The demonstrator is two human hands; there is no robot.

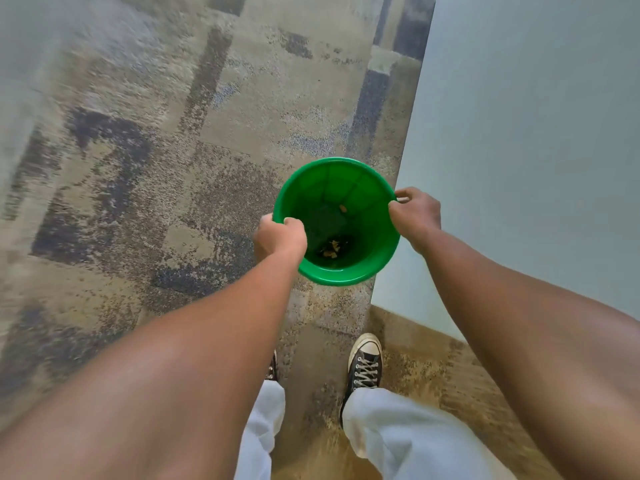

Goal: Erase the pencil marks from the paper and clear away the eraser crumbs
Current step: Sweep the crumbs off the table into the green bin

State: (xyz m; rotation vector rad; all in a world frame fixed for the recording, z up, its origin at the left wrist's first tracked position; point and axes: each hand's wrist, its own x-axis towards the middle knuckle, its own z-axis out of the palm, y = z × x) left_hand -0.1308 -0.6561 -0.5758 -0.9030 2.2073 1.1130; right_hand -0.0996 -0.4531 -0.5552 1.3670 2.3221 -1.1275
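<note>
Both hands: left (280, 237), right (415, 213), gripping green bin (377, 233) rim above carpet (138, 168).

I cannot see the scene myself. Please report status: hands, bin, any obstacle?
Left hand and right hand grip green bin rim. Scraps at its bottom. Wall close on right.

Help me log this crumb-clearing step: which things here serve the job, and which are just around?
Job: green bin, gripped at its rim by left hand and right hand; scraps at its bottom.
Around: carpet, pale wall, sneaker.
</note>
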